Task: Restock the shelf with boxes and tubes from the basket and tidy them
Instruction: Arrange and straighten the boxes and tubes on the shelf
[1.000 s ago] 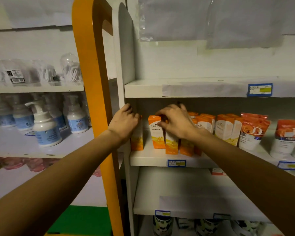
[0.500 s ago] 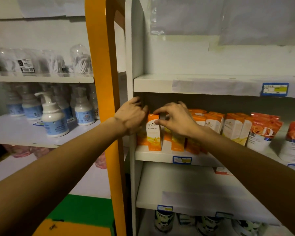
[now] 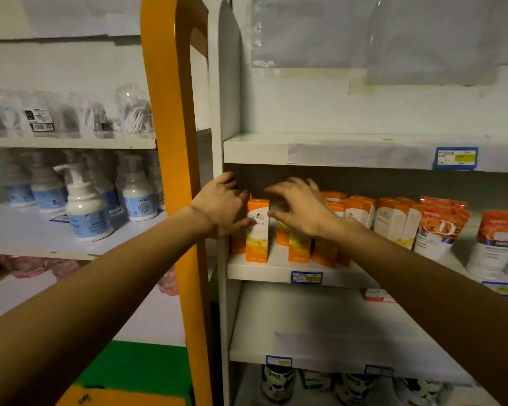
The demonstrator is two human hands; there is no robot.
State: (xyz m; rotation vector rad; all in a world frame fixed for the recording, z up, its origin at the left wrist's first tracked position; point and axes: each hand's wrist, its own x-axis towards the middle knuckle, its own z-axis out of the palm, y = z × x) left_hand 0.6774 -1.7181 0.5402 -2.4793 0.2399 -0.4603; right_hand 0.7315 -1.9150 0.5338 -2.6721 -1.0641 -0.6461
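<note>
Several orange and white boxes (image 3: 301,247) stand in a row on the middle shelf (image 3: 258,272). One orange box (image 3: 257,230) stands at the front left, with its label facing me. My left hand (image 3: 220,205) is curled round the top of the leftmost orange box (image 3: 237,244) against the shelf's side wall, and its thumb lies against the front box. My right hand (image 3: 301,210) hovers just right of that box with fingers spread, holding nothing. Orange and white tubes (image 3: 440,230) stand further right. The basket is not in view.
An orange post (image 3: 173,171) and the white side panel (image 3: 226,112) stand just left of my hands. White pump bottles (image 3: 85,206) fill the left shelving unit. The shelf below (image 3: 320,323) is bare, with tins (image 3: 276,382) underneath. Price tags line the shelf edges.
My right hand has let go of the front orange box's top and spread its fingers. My left hand stays on the leftmost box. The camera has moved closer.
</note>
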